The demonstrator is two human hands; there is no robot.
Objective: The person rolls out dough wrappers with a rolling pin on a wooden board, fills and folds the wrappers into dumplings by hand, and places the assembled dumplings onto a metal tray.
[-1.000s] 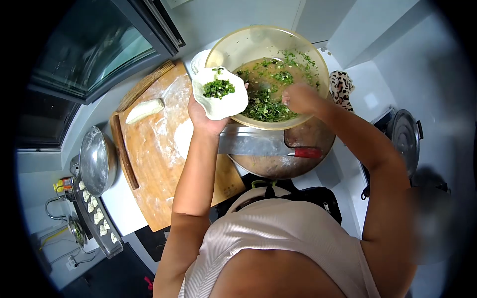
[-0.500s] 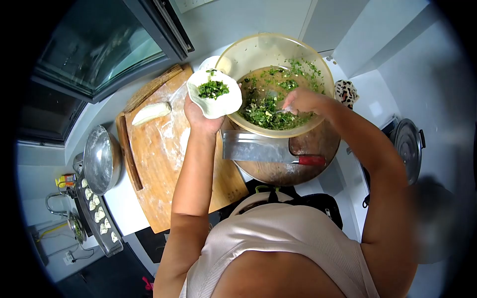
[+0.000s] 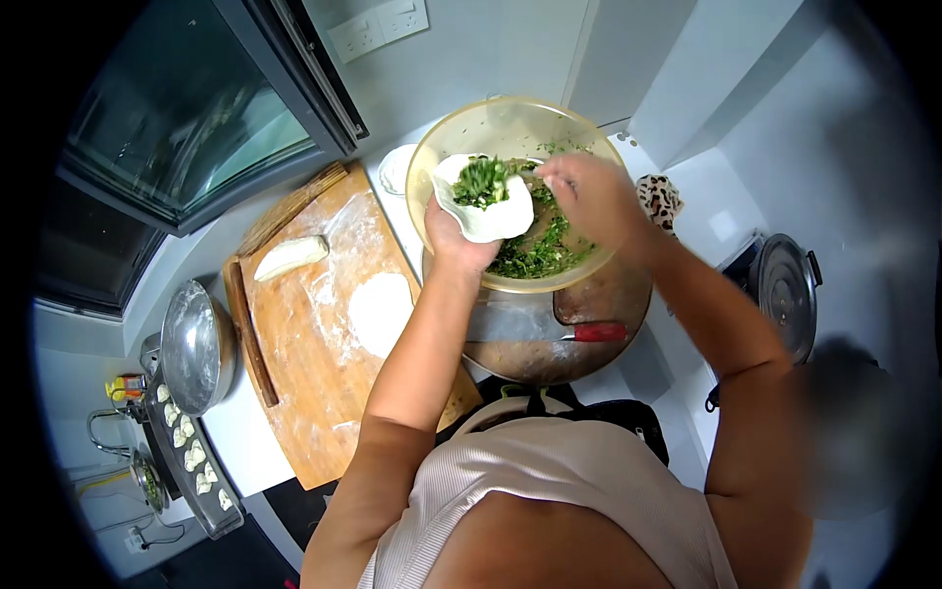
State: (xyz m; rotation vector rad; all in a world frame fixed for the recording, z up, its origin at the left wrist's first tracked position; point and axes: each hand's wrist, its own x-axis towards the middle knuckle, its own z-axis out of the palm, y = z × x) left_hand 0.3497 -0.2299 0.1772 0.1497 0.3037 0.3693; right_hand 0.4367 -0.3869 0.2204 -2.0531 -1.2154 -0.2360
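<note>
My left hand (image 3: 459,247) cups a thin white dough wrapper (image 3: 496,226) from below, over the near left part of a large yellowish bowl (image 3: 453,130). Chopped green filling (image 3: 478,188) lies in the wrapper's hollow, slightly blurred. A spoon (image 3: 530,174), partly smeared by motion, reaches to the filling from my right hand (image 3: 597,201), which is closed around its handle. More chopped greens (image 3: 540,253) and brownish liquid are in the bowl. The bowl sits partly on a round chopping board (image 3: 549,368), beside a cleaver (image 3: 510,320) with a red handle.
On the floured wooden board (image 3: 309,417) lie a flat dough round (image 3: 381,314), a dough log (image 3: 291,257) and a rolling pin (image 3: 252,339). A metal bowl (image 3: 194,344) and a tray (image 3: 224,520) with several shaped dough pieces stand left. An open window (image 3: 324,157) juts in.
My left hand has moved right with the wrapper, now over the bowl. My right hand has lifted the spoon out of the bowl to the wrapper. The dough round has come into full view.
</note>
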